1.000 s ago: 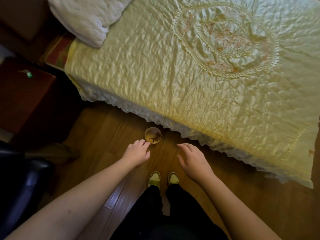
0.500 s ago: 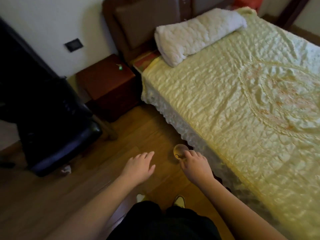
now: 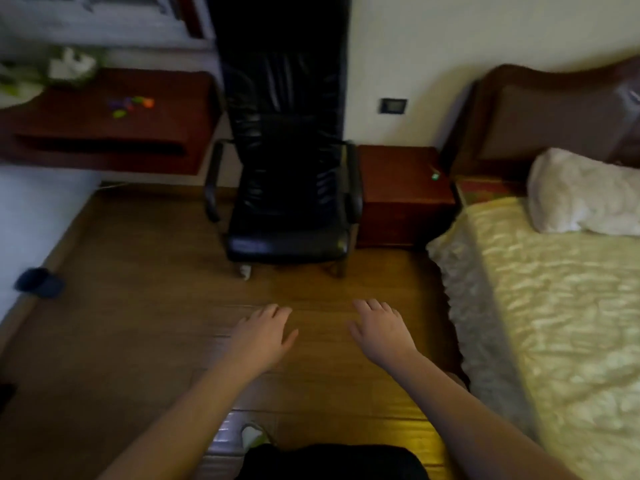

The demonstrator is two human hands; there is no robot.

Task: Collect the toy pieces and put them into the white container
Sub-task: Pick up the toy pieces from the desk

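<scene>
1. The left hand (image 3: 264, 332) and right hand (image 3: 379, 330) hover palm-down over the wooden floor (image 3: 138, 323) at lower centre, apart from each other; the fingers of both are loosely spread and hold nothing.
2. The toy pieces (image 3: 131, 105), a blurred colourful cluster, lie on the dark red table (image 3: 104, 129) in the upper left.
3. A black chair (image 3: 284, 202) stands at centre, a nightstand (image 3: 401, 195) just right of it.
4. The bed (image 3: 554, 306) fills the right side.

Black chair (image 3: 287, 188); orange, green, purple toy pieces (image 3: 130, 105); pale-yellow bedspread (image 3: 561, 306).
</scene>
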